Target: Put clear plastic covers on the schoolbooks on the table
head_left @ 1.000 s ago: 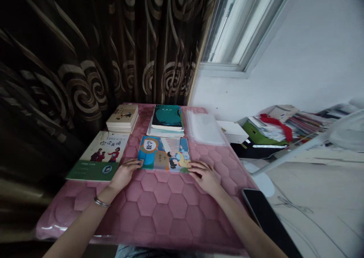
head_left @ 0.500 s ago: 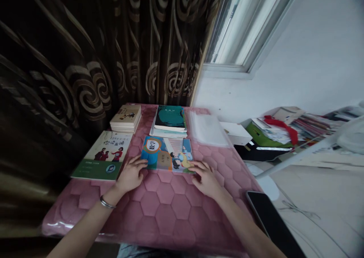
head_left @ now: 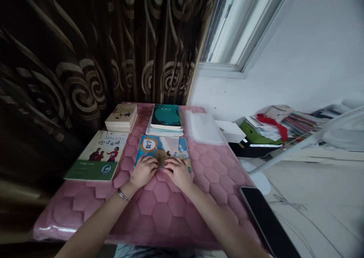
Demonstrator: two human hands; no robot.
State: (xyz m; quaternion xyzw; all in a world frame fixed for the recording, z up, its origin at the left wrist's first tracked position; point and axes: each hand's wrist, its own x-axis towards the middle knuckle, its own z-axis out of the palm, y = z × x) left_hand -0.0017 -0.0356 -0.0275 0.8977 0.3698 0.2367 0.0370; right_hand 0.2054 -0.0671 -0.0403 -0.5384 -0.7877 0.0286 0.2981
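A blue maths textbook (head_left: 145, 147) with cartoon figures on its cover lies flat on the pink quilted tabletop (head_left: 162, 212). Glare crosses the middle of its cover. My left hand (head_left: 145, 170) has its fingers curled over the book's near edge, left of the middle. Close beside it, my right hand (head_left: 178, 171) pinches the same edge with thumb and fingers. The two hands nearly touch and hide part of the lower cover. Just beyond the textbook is a stack topped by a dark teal book (head_left: 166, 116).
A green-and-white book (head_left: 96, 155) lies at left, with a stack of tan books (head_left: 121, 115) behind it. Clear plastic sheets (head_left: 200, 128) lie at the back right. A black phone-like device (head_left: 267, 220) rests along the right edge, near a white stand (head_left: 258, 180).
Both hands have slid inward along the textbook's near edge, from its two corners to its middle. The camera view has shifted slightly; the books stay in place.
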